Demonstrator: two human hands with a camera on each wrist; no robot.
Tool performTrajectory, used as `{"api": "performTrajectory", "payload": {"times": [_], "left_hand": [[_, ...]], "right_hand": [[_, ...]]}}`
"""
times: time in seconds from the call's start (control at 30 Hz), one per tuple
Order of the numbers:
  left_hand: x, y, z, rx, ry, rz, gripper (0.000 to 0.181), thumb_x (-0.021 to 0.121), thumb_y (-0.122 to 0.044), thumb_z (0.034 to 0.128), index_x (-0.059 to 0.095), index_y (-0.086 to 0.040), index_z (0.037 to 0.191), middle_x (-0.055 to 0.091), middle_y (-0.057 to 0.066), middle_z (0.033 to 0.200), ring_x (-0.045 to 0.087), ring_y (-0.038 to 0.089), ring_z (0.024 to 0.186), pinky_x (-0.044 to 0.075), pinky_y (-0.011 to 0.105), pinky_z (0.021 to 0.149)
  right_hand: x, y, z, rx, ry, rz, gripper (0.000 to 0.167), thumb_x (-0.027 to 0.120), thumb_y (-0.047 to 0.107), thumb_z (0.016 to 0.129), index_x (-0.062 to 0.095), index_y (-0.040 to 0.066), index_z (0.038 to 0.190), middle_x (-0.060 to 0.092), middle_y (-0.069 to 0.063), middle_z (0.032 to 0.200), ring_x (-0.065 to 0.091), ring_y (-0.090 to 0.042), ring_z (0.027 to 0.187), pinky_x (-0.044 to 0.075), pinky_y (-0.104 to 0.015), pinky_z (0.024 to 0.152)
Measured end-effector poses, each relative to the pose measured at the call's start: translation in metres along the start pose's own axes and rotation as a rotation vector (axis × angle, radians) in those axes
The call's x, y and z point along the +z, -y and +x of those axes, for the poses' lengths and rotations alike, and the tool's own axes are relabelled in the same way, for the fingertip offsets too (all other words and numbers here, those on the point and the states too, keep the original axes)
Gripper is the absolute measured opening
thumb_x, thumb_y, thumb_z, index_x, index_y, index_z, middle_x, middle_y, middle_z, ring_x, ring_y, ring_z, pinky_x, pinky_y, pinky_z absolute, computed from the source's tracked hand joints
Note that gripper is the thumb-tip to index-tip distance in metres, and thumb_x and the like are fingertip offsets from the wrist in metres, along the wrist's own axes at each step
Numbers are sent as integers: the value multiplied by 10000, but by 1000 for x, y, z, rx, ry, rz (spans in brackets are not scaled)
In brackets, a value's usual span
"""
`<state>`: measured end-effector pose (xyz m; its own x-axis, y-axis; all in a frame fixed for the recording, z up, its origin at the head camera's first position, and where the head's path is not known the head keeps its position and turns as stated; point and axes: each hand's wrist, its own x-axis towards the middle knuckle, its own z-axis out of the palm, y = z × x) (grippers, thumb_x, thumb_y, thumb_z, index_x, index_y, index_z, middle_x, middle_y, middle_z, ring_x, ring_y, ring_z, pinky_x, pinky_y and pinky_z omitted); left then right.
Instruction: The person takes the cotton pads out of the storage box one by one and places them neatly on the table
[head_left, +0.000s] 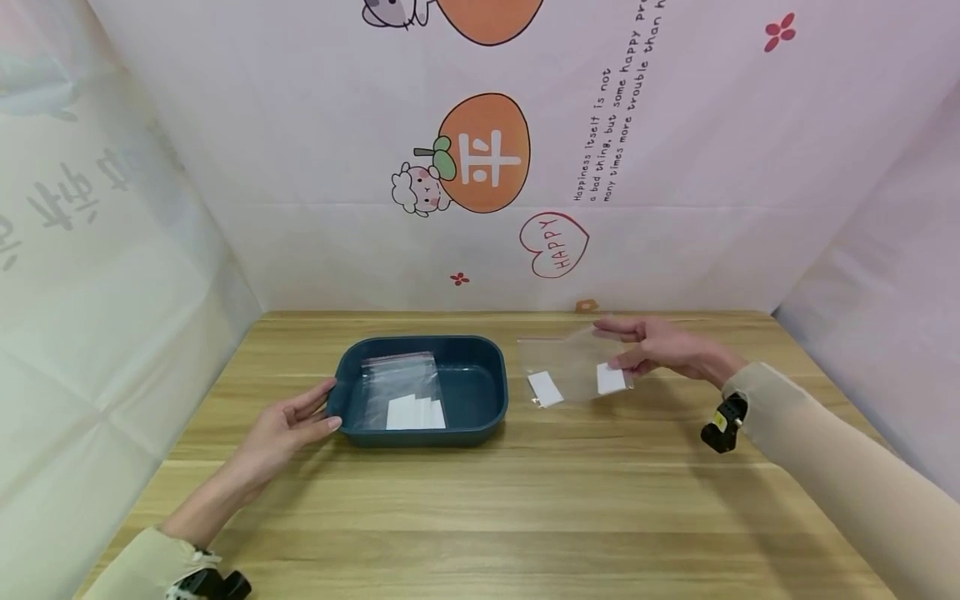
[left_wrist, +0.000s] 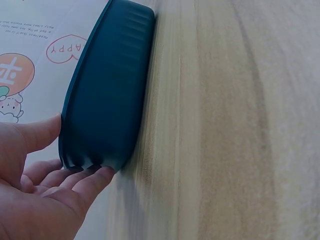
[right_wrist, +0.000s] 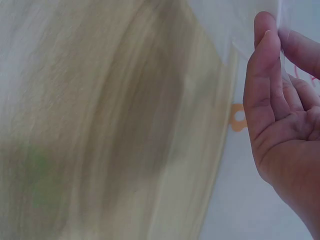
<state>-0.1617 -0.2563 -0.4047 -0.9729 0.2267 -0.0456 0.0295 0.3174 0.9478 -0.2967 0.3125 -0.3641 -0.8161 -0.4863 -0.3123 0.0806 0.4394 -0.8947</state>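
Observation:
A dark blue plastic basin (head_left: 480, 396) sits on the wooden table, left of centre. At its left end my left hand (head_left: 288, 429) grips it, thumb near the rim and fingertips against the outer wall (left_wrist: 107, 95). Inside the basin lie several clear zip bags (head_left: 401, 383) with white labels, overlapping in a stack. To the right of the basin, my right hand (head_left: 660, 348) pinches a clear zip bag (head_left: 577, 362) between thumb and fingers. Two white labels (head_left: 545, 389) show through the plastic there; whether it is one bag or two overlapping ones, I cannot tell.
The wooden table (head_left: 480, 517) ends at the back against a printed white cloth (head_left: 322, 250). More cloth hangs along the left and right sides. A black wrist device (head_left: 726, 423) is strapped on the right sleeve, another (head_left: 213, 585) on the left.

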Motion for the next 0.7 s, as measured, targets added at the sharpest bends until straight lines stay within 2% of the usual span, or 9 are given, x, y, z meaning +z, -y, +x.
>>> {"api": "performTrajectory", "payload": {"times": [0.17, 0.33, 0.53, 0.7], "left_hand": [[-2, -1, 1, -5, -2, 13, 764, 722, -225, 1032, 316, -12, 1643, 243, 202, 1694, 233, 418, 1545, 456, 208, 1039], [-1, -1, 1, 0, -6, 11, 759, 717, -223, 1035, 314, -15, 1644, 243, 205, 1693, 235, 419, 1543, 461, 196, 1027], [-2, -2, 0, -3, -4, 5, 762, 718, -234, 1035, 315, -25, 1647, 239, 199, 1696, 227, 414, 1548, 453, 176, 1020], [-1, -2, 1, -12, 0, 0, 764, 720, -233, 1033, 315, -32, 1648, 232, 195, 1700, 220, 408, 1552, 458, 195, 1031]], "right_hand": [[-3, -11, 1, 17, -2, -16, 933, 775, 19, 931, 226, 70, 1684, 228, -127, 1725, 682, -240, 694, 627, -418, 712], [-4, -17, 2, 22, -13, -50, 939, 788, 29, 925, 229, 54, 1679, 220, -157, 1719, 680, -257, 692, 629, -412, 670], [-7, -21, 1, 40, -47, -174, 955, 816, 86, 914, 242, 58, 1677, 283, -237, 1685, 632, -227, 696, 586, -360, 592], [-7, -24, 1, 55, -73, -247, 978, 832, 131, 901, 242, 72, 1679, 268, -273, 1680, 596, -227, 704, 558, -349, 572]]}}
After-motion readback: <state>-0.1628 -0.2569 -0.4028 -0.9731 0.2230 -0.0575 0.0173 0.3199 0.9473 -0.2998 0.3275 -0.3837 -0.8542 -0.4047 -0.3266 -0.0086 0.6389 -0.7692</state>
